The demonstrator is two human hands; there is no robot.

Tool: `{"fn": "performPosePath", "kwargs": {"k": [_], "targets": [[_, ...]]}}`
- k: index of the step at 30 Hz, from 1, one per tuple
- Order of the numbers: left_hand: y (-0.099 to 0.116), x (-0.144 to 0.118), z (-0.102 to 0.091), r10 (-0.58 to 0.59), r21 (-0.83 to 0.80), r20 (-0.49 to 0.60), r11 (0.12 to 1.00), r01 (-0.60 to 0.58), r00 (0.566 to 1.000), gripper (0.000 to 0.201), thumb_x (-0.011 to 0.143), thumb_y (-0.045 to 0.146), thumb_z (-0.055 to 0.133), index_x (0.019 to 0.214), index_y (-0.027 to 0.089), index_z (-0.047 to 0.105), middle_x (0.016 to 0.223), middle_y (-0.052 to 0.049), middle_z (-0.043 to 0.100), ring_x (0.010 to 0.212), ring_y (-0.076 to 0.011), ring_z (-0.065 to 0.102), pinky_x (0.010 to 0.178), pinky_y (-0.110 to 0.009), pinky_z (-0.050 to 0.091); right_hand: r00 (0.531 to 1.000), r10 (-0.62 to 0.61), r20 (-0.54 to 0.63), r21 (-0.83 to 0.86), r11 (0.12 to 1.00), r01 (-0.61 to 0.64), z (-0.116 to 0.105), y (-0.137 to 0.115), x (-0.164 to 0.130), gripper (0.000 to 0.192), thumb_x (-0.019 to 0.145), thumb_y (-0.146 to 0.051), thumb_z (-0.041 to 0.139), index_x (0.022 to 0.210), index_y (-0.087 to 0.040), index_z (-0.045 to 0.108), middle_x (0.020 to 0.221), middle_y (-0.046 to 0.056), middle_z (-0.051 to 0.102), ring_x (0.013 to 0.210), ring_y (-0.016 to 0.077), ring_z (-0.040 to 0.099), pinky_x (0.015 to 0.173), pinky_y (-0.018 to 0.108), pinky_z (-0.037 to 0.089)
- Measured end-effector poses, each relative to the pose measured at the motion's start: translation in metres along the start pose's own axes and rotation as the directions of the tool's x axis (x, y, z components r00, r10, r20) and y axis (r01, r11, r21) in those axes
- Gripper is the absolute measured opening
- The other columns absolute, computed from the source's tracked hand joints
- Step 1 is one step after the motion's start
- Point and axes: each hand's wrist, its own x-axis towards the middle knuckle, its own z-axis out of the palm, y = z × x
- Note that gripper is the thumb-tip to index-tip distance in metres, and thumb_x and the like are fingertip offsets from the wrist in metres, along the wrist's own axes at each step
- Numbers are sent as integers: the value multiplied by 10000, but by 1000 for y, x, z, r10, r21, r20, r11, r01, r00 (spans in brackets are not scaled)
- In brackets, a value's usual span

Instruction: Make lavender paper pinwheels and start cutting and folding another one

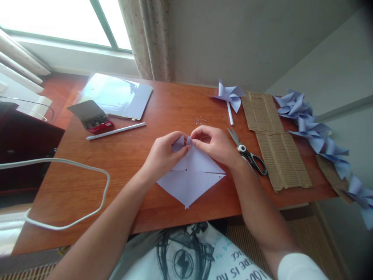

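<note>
A square of pale lilac paper (190, 188) lies on the table, turned so one corner points at me. Slits run in from its corners, and small dark dots mark its centre and right corner. At the far corner my left hand (169, 151) pinches the paper from the left. My right hand (214, 142) grips the same corner from the right, its fingertips close to the left ones. The two halves of that corner stand slightly raised between the fingers. Just right of my right hand lie scissors (247, 153) with black and grey handles, blades slightly parted.
A paper pinwheel (229, 95) on a stick, corrugated cardboard (278, 144) and several more pinwheels (317, 130) lie to the right. Tiny bits (204, 120) are scattered beyond my hands. Leftward are a red box (97, 122), a rolled paper stick (116, 131), a glossy packet (116, 95) and a white cable (106, 190).
</note>
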Motion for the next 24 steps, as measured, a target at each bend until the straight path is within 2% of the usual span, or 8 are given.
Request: {"fn": "performPosePath", "kwargs": {"k": [2,5,7,9,12,15,20,24], "targets": [[0,0,0,11,-1,-52,1000,-11,999,189,862,340,686,1003,214,690,872,-8,716,758,-166,617,689,-257,463,1000,10,0,58,998,-10,0,5,3,37,849,-252,713,852,-215,707,861,5,730,805,170,678,747,314,539],[8,-2,-3,75,38,-232,997,-68,970,223,871,301,686,1080,224,679,1067,-51,726,946,-205,659,845,-306,498,996,41,-80,122,992,-31,1,15,3,49,830,-258,731,837,-219,702,846,0,720,790,164,665,734,306,533],[16,-5,-5,132,79,-372,991,-110,919,159,894,256,655,1048,227,688,1044,-52,715,952,-203,652,860,-315,496,990,62,-129,153,987,-42,2,19,2,55,827,-260,737,836,-219,701,844,0,716,786,160,660,732,302,528],[22,-7,-5,164,86,-429,986,-141,888,100,910,228,634,986,223,697,961,-42,703,855,-179,634,792,-299,496,987,73,-145,184,982,-46,3,20,0,63,828,-264,742,841,-217,702,855,3,715,796,159,662,742,301,529],[24,-9,0,150,57,-319,989,-139,936,112,907,224,640,999,214,704,964,-41,714,730,-145,602,681,-275,479,987,52,-152,207,978,-19,6,17,-2,77,835,-283,749,842,-221,705,854,3,713,801,161,660,744,300,535],[19,-10,7,110,37,-219,994,-104,970,160,887,235,662,1040,214,706,1006,-48,733,719,-143,611,654,-269,471,986,33,-163,255,967,9,9,12,-5,116,831,-328,772,839,-234,704,852,4,715,822,171,664,748,306,545],[15,-9,12,31,-43,-208,998,-40,978,88,892,255,655,919,207,724,748,-5,690,639,-133,581,622,-258,443,987,21,-156,285,958,24,14,8,-9,123,831,-337,788,859,-246,711,872,7,719,842,180,674,771,323,555],[17,-9,12,-15,-60,-176,998,5,984,99,882,268,656,887,204,732,719,-1,690,614,-129,563,603,-254,429,974,-80,-213,134,985,111,15,5,-11,41,883,-283,726,920,-265,723,934,12,713,876,187,670,790,340,557]]}}
